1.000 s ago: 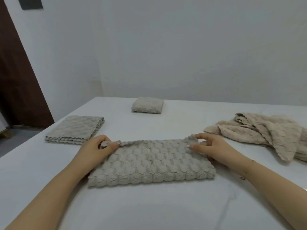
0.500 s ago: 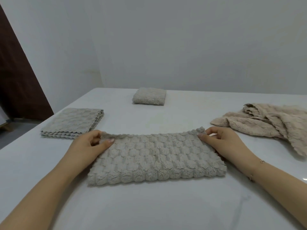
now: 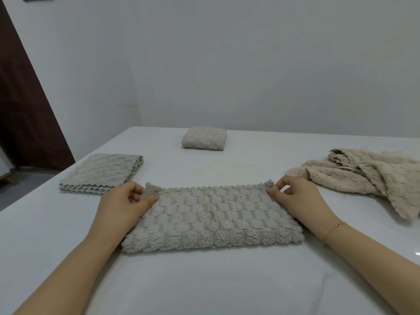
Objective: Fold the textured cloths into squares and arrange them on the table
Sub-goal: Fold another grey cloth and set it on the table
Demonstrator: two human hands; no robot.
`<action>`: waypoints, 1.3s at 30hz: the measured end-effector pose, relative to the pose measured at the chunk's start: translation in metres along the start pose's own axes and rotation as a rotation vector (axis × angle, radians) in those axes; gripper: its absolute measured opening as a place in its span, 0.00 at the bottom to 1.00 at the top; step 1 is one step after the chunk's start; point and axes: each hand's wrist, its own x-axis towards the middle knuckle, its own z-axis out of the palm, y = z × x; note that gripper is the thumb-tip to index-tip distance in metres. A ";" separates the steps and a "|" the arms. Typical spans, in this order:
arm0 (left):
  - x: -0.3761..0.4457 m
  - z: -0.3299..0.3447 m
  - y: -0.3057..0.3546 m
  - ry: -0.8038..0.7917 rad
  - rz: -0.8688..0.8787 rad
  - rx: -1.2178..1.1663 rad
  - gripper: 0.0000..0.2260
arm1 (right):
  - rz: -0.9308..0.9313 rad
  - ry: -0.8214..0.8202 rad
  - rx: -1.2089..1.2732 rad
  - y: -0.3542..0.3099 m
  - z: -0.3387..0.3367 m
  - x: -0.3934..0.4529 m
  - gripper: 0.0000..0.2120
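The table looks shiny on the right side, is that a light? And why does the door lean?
Head view: a small bright glint sits at the white table edge by the right arm, probably a reflected lamp; the dark door leans from wide-angle distortion; shadows are soft.

Both forearms bare, no sleeves in view. Left hand: no rings or bands visible; nails short, plain. Right hand: thin gold chain bracelet just behind it at the wrist, carrying one small charm; nails likewise short and plain.
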 end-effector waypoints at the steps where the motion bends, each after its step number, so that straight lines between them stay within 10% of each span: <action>1: -0.001 -0.001 0.001 0.004 0.015 0.028 0.09 | -0.035 0.022 -0.103 0.000 0.000 -0.002 0.10; 7: -0.015 -0.009 0.025 0.179 0.359 0.321 0.09 | -0.429 0.134 -0.522 -0.012 -0.002 -0.016 0.18; 10: -0.031 0.011 0.057 0.004 0.454 0.331 0.19 | -0.558 -0.039 -0.499 -0.043 0.011 -0.031 0.27; 18: -0.043 0.031 0.025 -0.416 0.358 0.646 0.40 | -0.392 -0.374 -0.535 -0.047 0.040 -0.055 0.35; 31: -0.043 -0.001 -0.002 -0.390 0.195 0.620 0.23 | -0.259 -0.397 -0.600 -0.011 0.007 -0.050 0.61; 39: -0.045 -0.002 0.002 -0.369 0.163 0.588 0.23 | -0.400 -0.324 -0.642 -0.053 0.007 -0.039 0.27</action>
